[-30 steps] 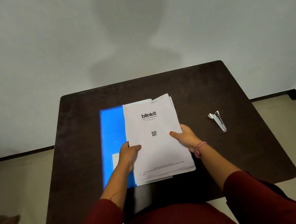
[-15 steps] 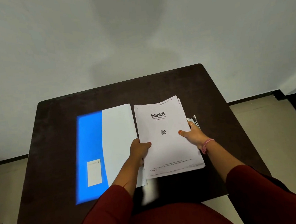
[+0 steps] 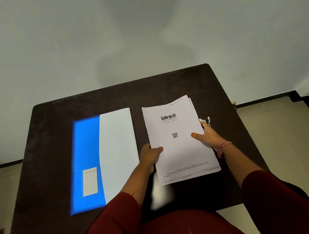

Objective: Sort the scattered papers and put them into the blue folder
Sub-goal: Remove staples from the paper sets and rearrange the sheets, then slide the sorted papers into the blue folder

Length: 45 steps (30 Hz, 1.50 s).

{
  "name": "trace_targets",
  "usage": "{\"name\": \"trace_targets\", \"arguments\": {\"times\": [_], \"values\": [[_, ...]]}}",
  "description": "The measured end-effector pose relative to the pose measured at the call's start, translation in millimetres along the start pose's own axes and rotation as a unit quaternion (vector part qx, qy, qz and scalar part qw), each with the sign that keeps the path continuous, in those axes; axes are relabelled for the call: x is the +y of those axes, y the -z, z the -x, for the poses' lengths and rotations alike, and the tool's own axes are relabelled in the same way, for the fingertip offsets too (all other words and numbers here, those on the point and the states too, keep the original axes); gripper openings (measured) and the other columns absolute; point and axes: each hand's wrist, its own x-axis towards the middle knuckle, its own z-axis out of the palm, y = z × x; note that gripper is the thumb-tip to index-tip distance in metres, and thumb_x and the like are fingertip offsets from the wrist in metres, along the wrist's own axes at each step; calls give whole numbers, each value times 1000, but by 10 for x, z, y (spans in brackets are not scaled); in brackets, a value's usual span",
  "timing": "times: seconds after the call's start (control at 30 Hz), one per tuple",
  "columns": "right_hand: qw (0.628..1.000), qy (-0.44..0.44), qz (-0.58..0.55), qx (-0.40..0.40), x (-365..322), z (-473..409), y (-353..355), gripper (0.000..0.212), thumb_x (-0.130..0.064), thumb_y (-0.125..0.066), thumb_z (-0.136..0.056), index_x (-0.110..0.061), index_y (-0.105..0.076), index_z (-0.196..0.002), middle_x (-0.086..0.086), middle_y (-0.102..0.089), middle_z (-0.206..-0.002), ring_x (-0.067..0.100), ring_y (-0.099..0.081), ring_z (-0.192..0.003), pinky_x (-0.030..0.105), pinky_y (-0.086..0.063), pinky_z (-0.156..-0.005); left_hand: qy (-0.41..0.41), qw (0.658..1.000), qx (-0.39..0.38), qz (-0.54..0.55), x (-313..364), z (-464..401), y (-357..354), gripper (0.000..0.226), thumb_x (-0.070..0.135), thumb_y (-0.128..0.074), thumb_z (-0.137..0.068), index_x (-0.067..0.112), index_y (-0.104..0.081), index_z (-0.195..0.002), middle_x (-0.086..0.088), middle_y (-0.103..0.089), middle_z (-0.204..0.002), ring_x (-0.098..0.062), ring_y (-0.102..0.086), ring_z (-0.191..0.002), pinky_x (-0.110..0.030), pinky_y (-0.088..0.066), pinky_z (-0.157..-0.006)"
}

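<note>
The stack of papers [image 3: 179,142] is in both my hands, over the right half of the dark table [image 3: 47,142]. Its top sheet reads "blinkit" above a small square code; the lower sheets' edges stick out unevenly at the near and far ends. My left hand [image 3: 150,154] grips the stack's left edge, thumb curled on top. My right hand [image 3: 209,136] grips the right edge, thumb pressed flat on the top sheet, fingers underneath. The blue folder [image 3: 87,158] lies flat on the table just left of the stack, apart from it. A white sheet [image 3: 118,152] covers the folder's right part; a small white label [image 3: 90,181] sits near its front. A metal stapler [image 3: 206,120] shows partly behind my right hand.
</note>
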Motion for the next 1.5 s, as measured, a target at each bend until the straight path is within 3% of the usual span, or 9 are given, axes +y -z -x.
{"name": "trace_targets", "arguments": {"times": [0.2,0.43,0.57,0.67,0.77,0.97,1.17,1.37,1.5], "values": [[1000,-1,12,-2,-3,-37,56,56,-13,-60,-91,-15,-35,-141,4,-55,-132,16,-52,-110,30,-43,-93,16,1000,-9,-8,10,6,-45,23,-1,-60,-85,4,-59,-108,-8,-67,-100,-20,-65,-80,-26,-51,-65],[999,11,17,29,41,-14,-167,58,-13,-63,-90,-10,-33,-140,3,-55,-127,17,-53,-108,29,-43,-92,3,1000,10,7,8,36,69,20,-4,-54,-86,7,-63,-99,-6,-68,-90,-25,-65,-81,-31,-53,-73],[998,12,27,53,70,12,-276,58,-11,-65,-87,-7,-37,-138,7,-56,-127,18,-54,-106,32,-44,-94,1,999,28,-19,-26,49,159,22,-1,-56,-84,9,-65,-101,-10,-69,-101,-30,-66,-93,-39,-54,-85],[991,32,92,87,76,16,-320,52,-14,-67,-84,-6,-46,-130,8,-57,-123,25,-54,-113,36,-44,-97,-2,998,41,-37,-36,82,173,18,0,-56,-84,11,-62,-98,-9,-67,-102,-29,-65,-95,-38,-53,-86],[974,25,193,116,80,26,-336,57,-23,-66,-84,-9,-45,-135,16,-44,-132,33,-40,-125,41,-34,-106,-21,995,59,-83,-52,81,166,29,6,-59,-82,6,-57,-111,-7,-64,-108,-26,-63,-98,-34,-52,-85],[954,34,262,140,106,102,-372,61,-31,-64,-85,-12,-41,-139,13,-35,-137,32,-33,-126,40,-33,-104,-79,974,98,-190,-388,-259,227,50,17,-53,-58,11,-61,-107,-10,-63,-107,-29,-64,-93,-43,-55,-87],[955,31,256,149,77,157,-392,59,-31,-64,-85,-12,-43,-137,12,-35,-136,32,-34,-125,39,-34,-104,-107,975,79,-176,-173,206,254,43,-9,-55,-77,1,-56,-119,-7,-65,-106,-23,-63,-94,-23,-47,-76],[958,23,238,156,42,193,-426,56,-27,-63,-85,-12,-44,-135,13,-36,-136,33,-32,-126,39,-32,-104,-130,969,52,-205,-255,260,314,30,-8,-51,-80,4,-64,-105,-2,-67,-97,-19,-60,-84,-19,-43,-69],[957,8,226,181,1,236,-487,63,-28,-61,-87,-9,-36,-141,14,-34,-142,33,-32,-131,44,-30,-107,-136,967,63,-203,-266,281,397,34,-5,-54,-84,28,-51,-78,10,-53,-84,-19,-50,-86,-21,-40,-72]]}}
